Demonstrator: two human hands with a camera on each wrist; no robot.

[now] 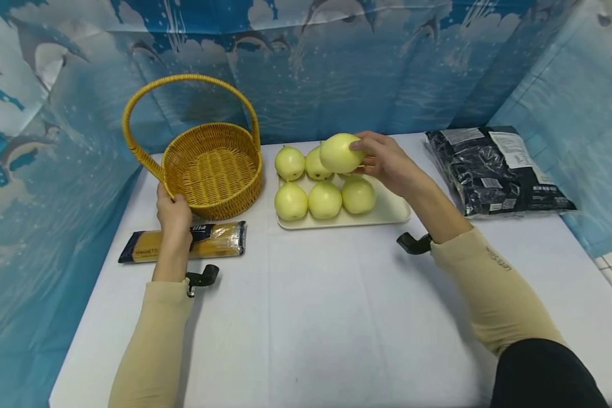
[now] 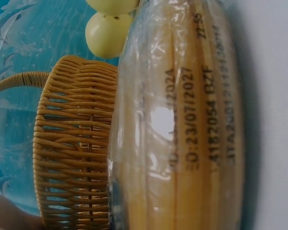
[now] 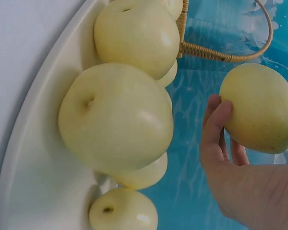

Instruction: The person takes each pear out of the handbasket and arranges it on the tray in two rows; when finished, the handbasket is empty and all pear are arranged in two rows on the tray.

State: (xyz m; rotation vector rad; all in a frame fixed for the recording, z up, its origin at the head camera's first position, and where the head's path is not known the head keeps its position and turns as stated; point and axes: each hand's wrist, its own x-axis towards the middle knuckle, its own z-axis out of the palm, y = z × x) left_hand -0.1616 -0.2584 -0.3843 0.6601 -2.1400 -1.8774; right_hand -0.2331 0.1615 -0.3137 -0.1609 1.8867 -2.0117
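Observation:
My right hand [image 1: 390, 161] holds a pale yellow-green pear [image 1: 340, 153] raised above the back of a cream tray [image 1: 395, 211]. In the right wrist view, the fingers curl around that pear [image 3: 259, 108], clear of the others. Several more pears [image 1: 324, 199] sit on the tray's left and middle. At the left, my left hand [image 1: 173, 218] grips the woven basket [image 1: 219, 201] by its near left side, at the foot of the tall handle. No fruit shows inside the basket. The left fingers are partly hidden in both views.
A packet of spaghetti [image 1: 216, 240] lies in front of the basket, under the left forearm. To the right of the tray is a black plastic package [image 1: 494, 170]. A blue dolphin-print curtain [image 1: 347, 73] hangs along the back edge of the white table [image 1: 326, 317].

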